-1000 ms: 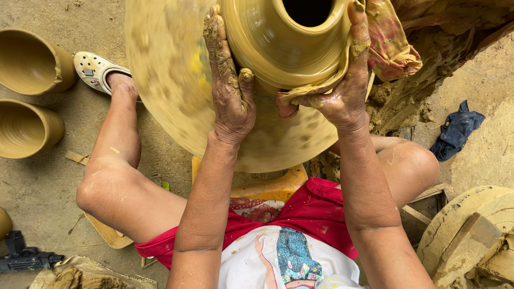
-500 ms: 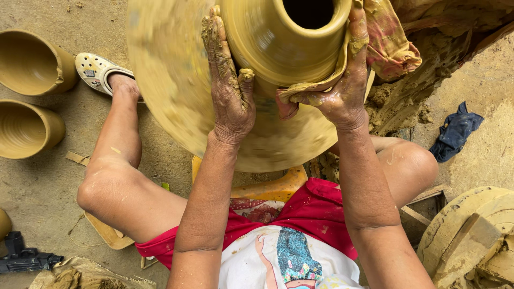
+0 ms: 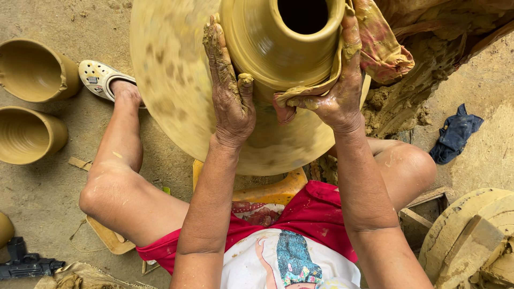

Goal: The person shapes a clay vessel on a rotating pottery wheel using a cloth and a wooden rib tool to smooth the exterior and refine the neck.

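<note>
Shaping a clay vase (image 3: 278, 48) at upper centre of the frame: it stands on a blurred wheel disc (image 3: 171, 85), the left hand (image 3: 230, 101) laid flat and open against its wall, fingers spread upward, the right hand (image 3: 337, 96) pinching a wet cloth (image 3: 375, 48) against the opposite side and gripping only that cloth. Judged as the smoothing stage, with the walls already raised and the neck formed, any further pass would call for even, light pressure from both sides. Two finished pots (image 3: 32, 101) sit on the ground at left of the frame, well apart
</note>
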